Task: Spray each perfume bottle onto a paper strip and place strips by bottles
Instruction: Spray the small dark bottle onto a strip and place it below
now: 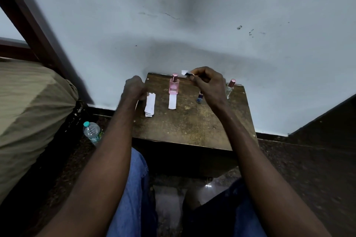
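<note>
A small wooden table (192, 121) stands against the wall. At its back stand a pink perfume bottle (174, 87) with a rose cap, a small blue bottle (199, 98) and a clear bottle (230, 89) with a rose cap. One paper strip (172, 103) lies in front of the pink bottle. A stack of strips (150, 105) lies at the left. My right hand (207, 82) hovers above the blue bottle, pinching a white strip (184, 72) together with something small and dark. My left hand (134, 87) is a closed fist beside the stack's top; contact is unclear.
A plastic water bottle (92, 132) stands on the floor left of the table. An olive cushion (28, 113) fills the left side, a dark wooden panel (327, 119) the right. My knees in jeans (134, 188) are under the table's front edge.
</note>
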